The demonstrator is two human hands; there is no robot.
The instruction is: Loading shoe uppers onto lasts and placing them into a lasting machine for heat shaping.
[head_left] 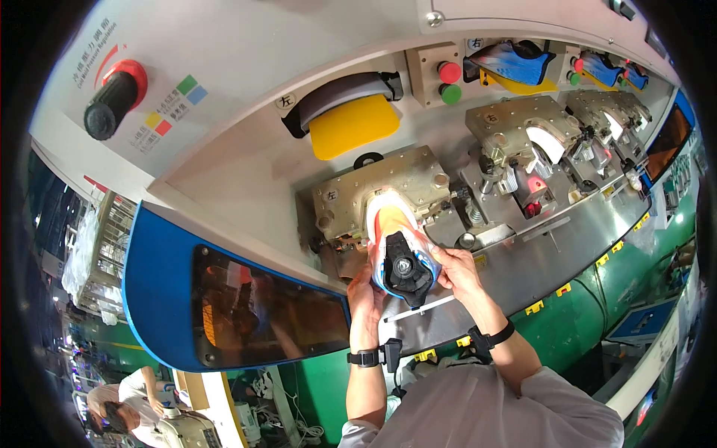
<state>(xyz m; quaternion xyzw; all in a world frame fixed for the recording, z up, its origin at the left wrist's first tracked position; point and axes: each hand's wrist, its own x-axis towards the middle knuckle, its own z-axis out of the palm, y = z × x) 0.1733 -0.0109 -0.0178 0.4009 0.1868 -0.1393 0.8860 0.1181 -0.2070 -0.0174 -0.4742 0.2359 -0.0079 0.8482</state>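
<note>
Between my two hands is a shoe upper (413, 240), white and orange towards its far end, with blue sides and a dark lining around the opening. Its far end reaches into the metal mould station (388, 179) at the machine's left. My left hand (364, 293) is closed on the left side of the upper, near the opening. On the opposite side, my right hand (457, 270) grips it with thumb and fingers. The fingertips underneath are partly hidden.
Above the station hangs a yellow pad (355, 127). Red and green buttons (449, 82) sit to its right. Further right are another metal mould (523, 127) and a blue shoe upper (515, 63) on a form. A blue-framed guard (261, 306) borders the left. Another person (131, 403) works at lower left.
</note>
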